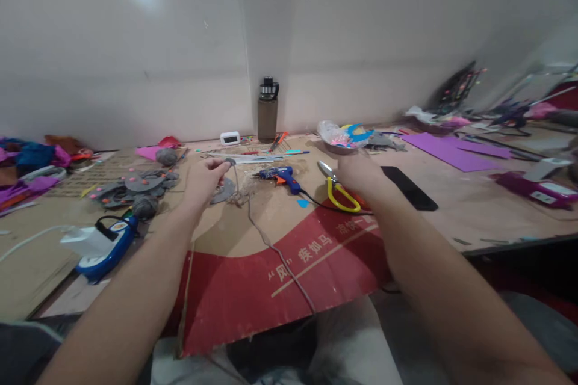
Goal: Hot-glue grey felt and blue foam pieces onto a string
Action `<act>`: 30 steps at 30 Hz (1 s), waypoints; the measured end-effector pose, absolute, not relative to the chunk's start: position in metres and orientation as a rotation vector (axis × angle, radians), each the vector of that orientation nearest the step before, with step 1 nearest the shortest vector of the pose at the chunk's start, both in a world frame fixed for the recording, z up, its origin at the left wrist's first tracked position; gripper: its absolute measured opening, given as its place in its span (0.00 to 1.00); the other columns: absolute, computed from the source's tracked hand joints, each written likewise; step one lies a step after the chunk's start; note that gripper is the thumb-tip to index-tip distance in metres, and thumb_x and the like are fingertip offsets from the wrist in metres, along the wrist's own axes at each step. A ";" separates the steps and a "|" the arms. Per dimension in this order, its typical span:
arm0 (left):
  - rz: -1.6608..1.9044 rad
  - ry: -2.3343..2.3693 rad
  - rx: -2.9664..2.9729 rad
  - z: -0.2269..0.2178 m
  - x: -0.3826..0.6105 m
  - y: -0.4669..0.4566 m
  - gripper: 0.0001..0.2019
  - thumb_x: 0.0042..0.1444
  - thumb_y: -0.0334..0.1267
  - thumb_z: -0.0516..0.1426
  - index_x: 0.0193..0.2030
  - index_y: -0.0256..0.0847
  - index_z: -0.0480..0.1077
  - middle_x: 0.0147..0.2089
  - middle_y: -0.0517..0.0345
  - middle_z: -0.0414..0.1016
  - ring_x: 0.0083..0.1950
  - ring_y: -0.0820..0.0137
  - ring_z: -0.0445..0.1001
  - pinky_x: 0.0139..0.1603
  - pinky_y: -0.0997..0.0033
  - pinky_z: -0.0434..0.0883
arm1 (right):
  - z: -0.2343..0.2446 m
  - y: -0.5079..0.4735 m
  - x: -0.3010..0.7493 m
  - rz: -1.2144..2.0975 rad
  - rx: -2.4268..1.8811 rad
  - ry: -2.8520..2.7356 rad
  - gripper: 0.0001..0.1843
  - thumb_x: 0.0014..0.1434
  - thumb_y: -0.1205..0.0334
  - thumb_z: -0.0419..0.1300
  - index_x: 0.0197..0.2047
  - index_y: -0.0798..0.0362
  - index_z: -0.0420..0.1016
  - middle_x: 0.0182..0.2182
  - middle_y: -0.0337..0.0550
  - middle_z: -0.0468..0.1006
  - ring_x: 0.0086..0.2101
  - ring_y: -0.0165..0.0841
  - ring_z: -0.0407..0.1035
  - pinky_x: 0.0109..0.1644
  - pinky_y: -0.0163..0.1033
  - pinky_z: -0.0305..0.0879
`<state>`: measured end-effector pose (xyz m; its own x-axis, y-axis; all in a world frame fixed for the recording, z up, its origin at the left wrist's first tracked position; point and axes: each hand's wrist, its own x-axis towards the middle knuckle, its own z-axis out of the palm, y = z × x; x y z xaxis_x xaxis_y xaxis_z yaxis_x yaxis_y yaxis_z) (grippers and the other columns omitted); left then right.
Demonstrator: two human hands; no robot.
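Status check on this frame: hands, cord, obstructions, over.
Left hand pinching grey cord. Right hand beside yellow-handled scissors, grip unclear. Glue gun lies between hands.

White printed Chinese characters stood on the red band of the cardboard sheet (253,289) lying near the front of the table. They read “风” 疾如马. More white characters continued to the right, too blurred to read. Far back, the small white clock (230,138) showed a display too tiny to read, as were the labels on the purple box (537,187) at right.
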<state>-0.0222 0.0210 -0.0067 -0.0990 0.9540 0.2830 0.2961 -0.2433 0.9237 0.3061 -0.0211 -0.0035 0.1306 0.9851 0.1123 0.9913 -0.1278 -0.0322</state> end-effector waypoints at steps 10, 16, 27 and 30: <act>1.438 1.266 1.469 -0.005 -0.019 0.018 0.08 0.46 0.38 0.61 0.31 0.34 0.74 0.21 0.63 0.67 0.19 0.80 0.61 0.20 0.79 0.59 | -0.043 -0.035 0.321 -0.200 -2.453 -2.003 0.20 0.57 0.62 0.53 0.49 0.67 0.68 0.38 0.65 0.76 0.41 0.50 0.73 0.39 0.43 0.63; 1.427 1.111 1.302 -0.005 -0.019 0.021 0.07 0.43 0.36 0.63 0.29 0.34 0.73 0.21 0.64 0.66 0.19 0.80 0.61 0.20 0.80 0.60 | -0.031 -0.033 0.320 -0.364 -1.791 -1.890 0.26 0.56 0.66 0.52 0.59 0.58 0.65 0.45 0.58 0.73 0.46 0.45 0.68 0.47 0.44 0.63; 1.392 1.015 1.115 0.003 -0.021 0.017 0.12 0.37 0.35 0.67 0.27 0.32 0.71 0.23 0.62 0.68 0.20 0.82 0.60 0.19 0.82 0.59 | 0.003 -0.030 0.207 -0.178 -1.226 -2.002 0.29 0.56 0.65 0.54 0.61 0.48 0.64 0.44 0.49 0.72 0.38 0.37 0.68 0.41 0.41 0.66; 1.388 0.949 1.092 0.003 -0.022 0.018 0.08 0.37 0.30 0.65 0.25 0.32 0.70 0.22 0.63 0.65 0.20 0.83 0.58 0.18 0.83 0.56 | -0.009 -0.023 0.206 -0.224 -1.258 -2.030 0.27 0.55 0.63 0.56 0.59 0.47 0.65 0.45 0.49 0.70 0.38 0.36 0.67 0.38 0.40 0.65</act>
